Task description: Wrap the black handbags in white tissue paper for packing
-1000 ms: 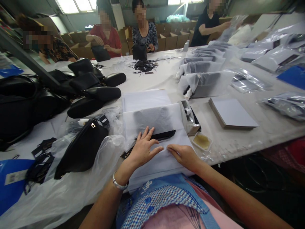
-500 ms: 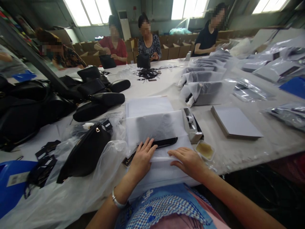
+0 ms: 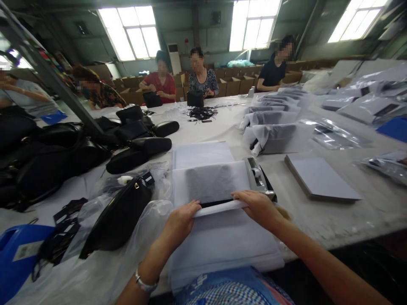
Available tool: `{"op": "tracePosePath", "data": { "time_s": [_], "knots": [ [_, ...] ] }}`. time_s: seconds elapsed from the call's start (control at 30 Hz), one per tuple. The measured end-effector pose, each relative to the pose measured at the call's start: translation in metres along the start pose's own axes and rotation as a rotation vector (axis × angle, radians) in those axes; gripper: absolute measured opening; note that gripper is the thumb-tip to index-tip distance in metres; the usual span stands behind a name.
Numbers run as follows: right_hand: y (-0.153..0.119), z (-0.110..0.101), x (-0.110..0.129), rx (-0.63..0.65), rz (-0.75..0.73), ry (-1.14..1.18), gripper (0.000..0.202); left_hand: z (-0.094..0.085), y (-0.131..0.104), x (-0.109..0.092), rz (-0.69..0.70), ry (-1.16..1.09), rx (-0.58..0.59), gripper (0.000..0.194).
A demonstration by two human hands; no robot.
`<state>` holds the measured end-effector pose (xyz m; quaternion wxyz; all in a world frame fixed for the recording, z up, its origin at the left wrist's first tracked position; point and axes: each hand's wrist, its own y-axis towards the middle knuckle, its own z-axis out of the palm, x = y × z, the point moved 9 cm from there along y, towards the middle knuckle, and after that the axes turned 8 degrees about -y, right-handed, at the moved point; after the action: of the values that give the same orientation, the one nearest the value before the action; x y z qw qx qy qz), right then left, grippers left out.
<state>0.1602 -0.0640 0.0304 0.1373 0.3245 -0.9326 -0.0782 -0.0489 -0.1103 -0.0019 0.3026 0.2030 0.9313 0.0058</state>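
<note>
A dark flat item lies under thin white tissue paper in front of me, with a black strip showing along its near edge. My left hand pinches the left end of a folded strip of the paper. At the right end of that strip, my right hand grips it between thumb and fingers. More white sheets lie flat below my hands. Beside the tissue on the right sits a tape dispenser. A black bag rests on clear plastic to the left.
Black bags are heaped at the left, near a blue container. Grey boards are stacked at the right. Tissue-wrapped bags stand in a row farther back. Several people sit across the table.
Both hands have closed on the paper's near edge, which is now folded up over the black strip. The view has tilted up, so the scene sits lower.
</note>
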Motion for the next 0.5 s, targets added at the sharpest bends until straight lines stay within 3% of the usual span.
{"op": "tracePosePath", "data": {
  "time_s": [0.1,0.2,0.37,0.5],
  "knots": [
    [0.009,0.004,-0.008,0.024,0.040,0.006,0.048,-0.004,-0.001,0.007,-0.069,-0.053,-0.024,0.049],
    [0.015,0.008,-0.007,0.001,-0.015,0.061,0.045,-0.001,-0.007,0.009,-0.100,-0.097,-0.057,0.054],
    [0.018,0.024,-0.014,0.043,-0.005,0.088,0.039,0.005,-0.021,0.013,-0.158,-0.160,-0.122,0.069],
    [0.017,0.028,-0.019,0.020,-0.021,0.055,0.042,-0.001,-0.038,0.027,-0.174,-0.166,-0.171,0.084]
  ]
}}
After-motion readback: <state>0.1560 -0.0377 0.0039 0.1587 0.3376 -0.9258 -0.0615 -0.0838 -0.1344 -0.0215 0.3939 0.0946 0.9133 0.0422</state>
